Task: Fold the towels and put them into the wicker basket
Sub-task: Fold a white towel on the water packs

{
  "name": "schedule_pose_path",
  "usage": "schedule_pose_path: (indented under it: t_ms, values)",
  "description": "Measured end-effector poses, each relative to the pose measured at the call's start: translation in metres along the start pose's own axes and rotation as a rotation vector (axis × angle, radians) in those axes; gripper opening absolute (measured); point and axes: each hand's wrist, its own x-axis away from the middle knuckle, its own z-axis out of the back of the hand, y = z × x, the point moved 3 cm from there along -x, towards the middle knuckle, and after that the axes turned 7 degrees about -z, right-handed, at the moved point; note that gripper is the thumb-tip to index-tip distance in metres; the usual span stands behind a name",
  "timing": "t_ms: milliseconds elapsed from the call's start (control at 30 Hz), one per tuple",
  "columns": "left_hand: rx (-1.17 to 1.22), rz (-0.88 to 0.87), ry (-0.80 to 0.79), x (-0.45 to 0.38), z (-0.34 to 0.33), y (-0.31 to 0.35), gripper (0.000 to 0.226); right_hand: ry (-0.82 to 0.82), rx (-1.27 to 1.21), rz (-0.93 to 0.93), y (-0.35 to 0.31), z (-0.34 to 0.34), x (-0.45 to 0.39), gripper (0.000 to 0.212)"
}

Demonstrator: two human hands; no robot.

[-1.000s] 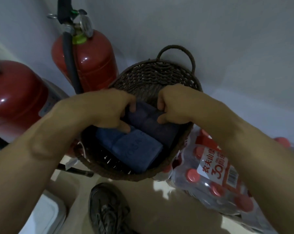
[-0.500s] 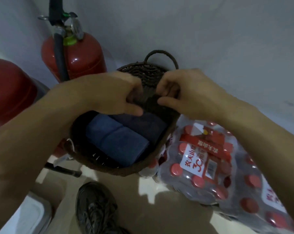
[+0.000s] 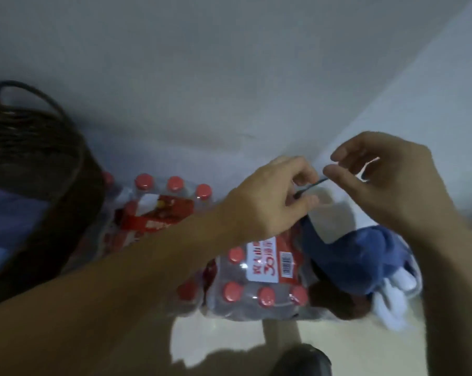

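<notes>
Towel, blue and crumpled, hangs from a thin dark edge pinched between both hands and drapes down over the right-hand end of a shrink-wrapped bottle pack on the floor. Left hand pinches the lower end of that edge between thumb and curled fingers; right hand pinches the upper end with thumb and forefinger, other fingers loosely bent. Hands sit close together, a short stretch of taut hem between them. My read: finding a corner or hem first so the cloth can be shaken out flat before folding; the grip looks right for that and wrong for carrying.

Something white shows under the towel's lower right; too blurred to say if it is another towel.

Wicker basket sits at the left frame edge, against the wall, well apart from the hands, with blue folded cloth already inside. A second bottle pack lies between the basket and the first pack. Dark shoe at the bottom edge.

Judgement: mid-task, this towel unfolded as yet. Risk: the pack is a lumpy folding surface, so the fold may come out sloppy.
</notes>
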Motion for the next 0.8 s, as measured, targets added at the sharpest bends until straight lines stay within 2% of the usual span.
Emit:
schedule_pose_path:
  t_ms: [133,200,267,333,433,467,533,600,667,767,800]
  values:
    - [-0.004,-0.014,-0.109,-0.023,-0.064,-0.008,0.06,0.044,0.119,-0.124,0.059,0.004,0.015,0.034]
    - [-0.021,0.01,-0.196,-0.028,-0.086,-0.012,0.072,-0.053,0.186,-0.269,0.082,0.0,0.02,0.057]
    - [-0.039,0.045,-0.254,-0.034,-0.101,-0.015,0.078,-0.183,0.215,-0.382,0.102,-0.008,0.025,0.069]
    - [-0.079,0.046,-0.287,-0.044,-0.109,-0.015,0.079,-0.228,0.171,-0.429,0.116,-0.013,0.025,0.056]
    - [-0.146,0.068,-0.393,-0.064,-0.111,-0.011,0.075,-0.212,0.169,-0.41,0.124,-0.017,0.021,0.018]
    - [-0.133,0.096,-0.431,-0.071,-0.108,-0.01,0.07,-0.198,0.163,-0.395,0.124,-0.016,0.021,0.012]
    - [-0.069,0.115,-0.43,-0.083,-0.099,-0.005,0.05,-0.09,0.076,-0.335,0.116,-0.011,0.021,0.009]
    - [-0.022,0.062,-0.331,-0.091,-0.089,0.001,0.024,0.077,-0.099,-0.259,0.101,-0.002,0.021,0.011]
    - [-0.023,-0.007,-0.219,-0.092,-0.08,0.004,0.008,0.147,-0.232,-0.217,0.087,0.004,0.019,0.014]
    - [0.043,0.035,-0.198,-0.085,-0.078,-0.004,0.017,0.067,-0.086,-0.296,0.091,0.004,0.012,0.003]
    - [0.046,0.062,-0.226,-0.081,-0.082,-0.009,0.027,-0.012,0.018,-0.369,0.098,0.003,0.011,0.017]
